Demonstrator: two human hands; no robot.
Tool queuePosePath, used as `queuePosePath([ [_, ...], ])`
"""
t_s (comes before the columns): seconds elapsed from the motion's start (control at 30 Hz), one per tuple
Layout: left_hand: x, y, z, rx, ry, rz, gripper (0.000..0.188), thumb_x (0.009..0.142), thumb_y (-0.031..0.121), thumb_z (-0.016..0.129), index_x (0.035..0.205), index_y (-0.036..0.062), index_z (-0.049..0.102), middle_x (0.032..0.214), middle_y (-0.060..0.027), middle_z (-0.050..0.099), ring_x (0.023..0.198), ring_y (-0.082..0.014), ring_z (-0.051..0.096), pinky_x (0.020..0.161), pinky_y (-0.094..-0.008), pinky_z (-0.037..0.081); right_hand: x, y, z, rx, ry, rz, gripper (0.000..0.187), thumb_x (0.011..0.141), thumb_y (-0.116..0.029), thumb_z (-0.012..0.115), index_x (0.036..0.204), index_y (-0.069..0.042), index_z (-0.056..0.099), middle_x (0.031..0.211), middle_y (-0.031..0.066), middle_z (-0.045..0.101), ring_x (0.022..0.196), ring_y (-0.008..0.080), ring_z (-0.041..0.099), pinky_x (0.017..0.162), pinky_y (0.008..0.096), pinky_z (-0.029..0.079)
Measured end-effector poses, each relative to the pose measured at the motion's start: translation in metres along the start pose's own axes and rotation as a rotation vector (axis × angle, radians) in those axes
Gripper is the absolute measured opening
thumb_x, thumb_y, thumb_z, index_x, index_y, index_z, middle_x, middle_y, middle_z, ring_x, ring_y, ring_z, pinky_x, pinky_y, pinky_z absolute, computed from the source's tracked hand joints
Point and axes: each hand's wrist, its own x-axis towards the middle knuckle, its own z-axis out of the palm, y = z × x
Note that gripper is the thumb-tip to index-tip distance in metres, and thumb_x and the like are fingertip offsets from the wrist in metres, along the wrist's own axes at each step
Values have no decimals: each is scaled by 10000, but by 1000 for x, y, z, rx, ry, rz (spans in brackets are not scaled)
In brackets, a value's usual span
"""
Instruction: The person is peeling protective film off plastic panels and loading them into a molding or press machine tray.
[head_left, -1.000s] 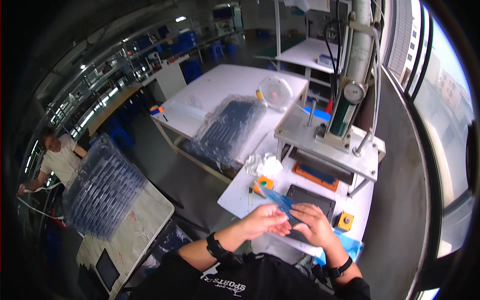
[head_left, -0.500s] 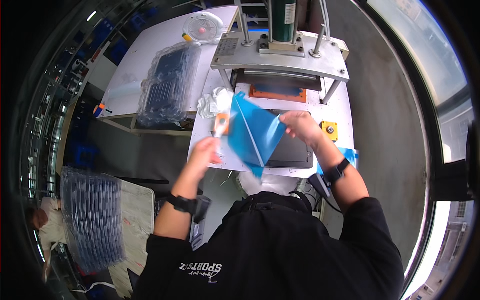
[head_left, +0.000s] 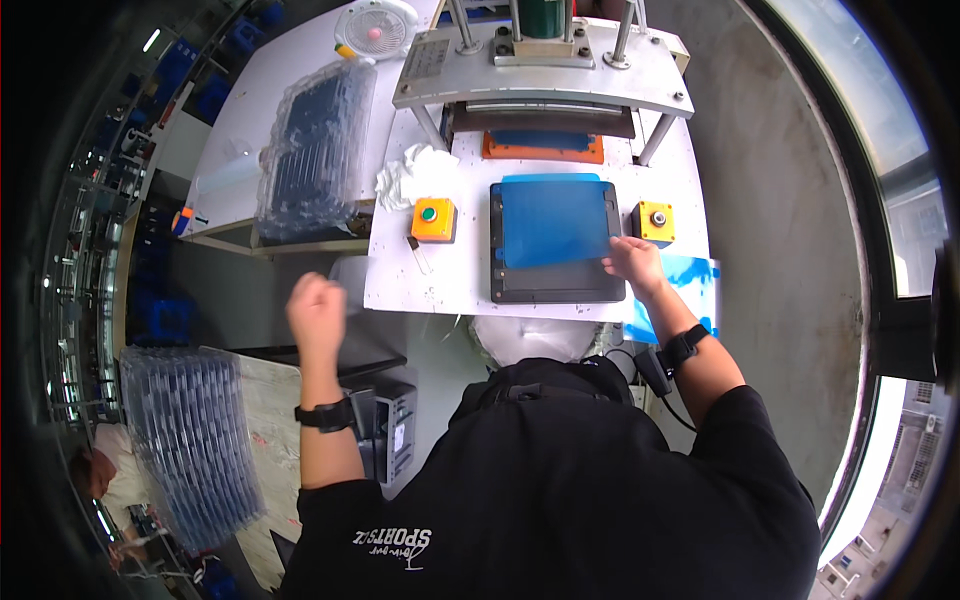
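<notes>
A dark flat panel (head_left: 560,286) lies on the white worktable, with a translucent blue film sheet (head_left: 555,225) over most of it. The sheet's far edge sticks out slightly past the panel. At the sheet's right near corner, my right hand (head_left: 637,264) is closed, its fingertips pinching the film edge. My left hand (head_left: 317,318) is off the table's left side, curled into a fist. Whatever may be inside that fist is hidden.
Yellow button boxes (head_left: 434,221) flank the panel. Behind it stands a metal press (head_left: 540,75) over an orange fixture (head_left: 590,150). Crumpled white cloth (head_left: 418,175), plastic trays (head_left: 315,150), a fan (head_left: 375,30) and stacked clear trays (head_left: 190,450) are to the left. Blue-white sheets (head_left: 675,295) lie at right.
The blue film, held up and folded before, now lies flat over the panel. My left hand has moved left, away from the table. My right hand has come down to the panel's right edge.
</notes>
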Motion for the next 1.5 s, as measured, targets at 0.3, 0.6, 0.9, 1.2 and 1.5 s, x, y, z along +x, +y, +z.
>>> queuePosePath([
  [0.3, -51, 49, 127, 179, -755, 286, 171, 759, 156, 531, 670, 18, 581, 1239, -53, 610, 757, -312, 655, 709, -434, 528, -34, 38, -3, -70, 11, -79, 223, 920, -161, 611, 977, 52, 645, 724, 67, 626, 576, 138, 617, 500, 255, 522],
  [0.6, -55, 68, 166, 299, -912, 266, 147, 772, 152, 546, 760, 35, 634, 1408, -108, 464, 803, -342, 671, 749, -454, 534, -25, 38, -14, -848, 330, -313, 347, 771, -255, 721, 940, 27, 609, 794, 184, 666, 797, 344, 653, 762, 418, 496],
  [0.9, -136, 15, 137, 1, -310, 50, 211, 875, 189, 617, 853, -21, 615, 996, -154, 624, 895, -307, 586, 805, -398, 460, -12, 35, -35, -384, 27, -69, 228, 848, -160, 670, 872, 54, 594, 673, 102, 602, 473, 160, 560, 414, 302, 493],
  [1.2, -240, -32, 329, -1199, -322, -1340, 234, 918, 176, 607, 1130, 78, 606, 1031, -35, 635, 918, -152, 581, 804, -294, 459, -89, 35, -69, -815, -69, -314, 185, 922, -148, 580, 937, 28, 634, 786, 162, 660, 650, 221, 642, 611, 309, 508],
  [1.5, -193, -21, 455, -1188, -194, -1283, 267, 894, 156, 622, 1143, 61, 613, 1141, -52, 633, 1059, -180, 577, 911, -301, 453, -127, 24, -110, -1075, -27, -173, 130, 922, -94, 584, 906, 26, 632, 748, 129, 658, 654, 224, 643, 616, 313, 508],
])
